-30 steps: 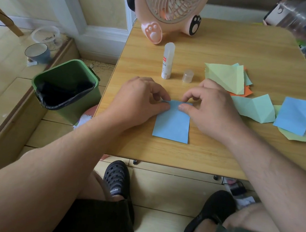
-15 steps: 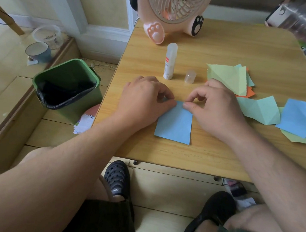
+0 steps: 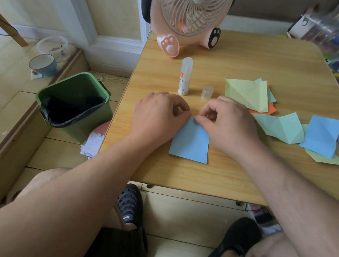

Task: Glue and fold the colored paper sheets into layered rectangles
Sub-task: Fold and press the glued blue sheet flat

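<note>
Head view: folded light-blue paper rectangle (image 3: pixel 190 143) lies flat on the wooden tabletop (image 3: pixel 249 59), just in front of the upright white glue stick (image 3: pixel 185 76). Left hand (image 3: pixel 158 116) and right hand (image 3: pixel 228 122), fingers curled, pinch the rectangle's far edge from either side. Clear glue cap (image 3: pixel 207 92) stands just right of the stick. Creased green, orange and blue sheets (image 3: pixel 247 94) lie further right.
</note>
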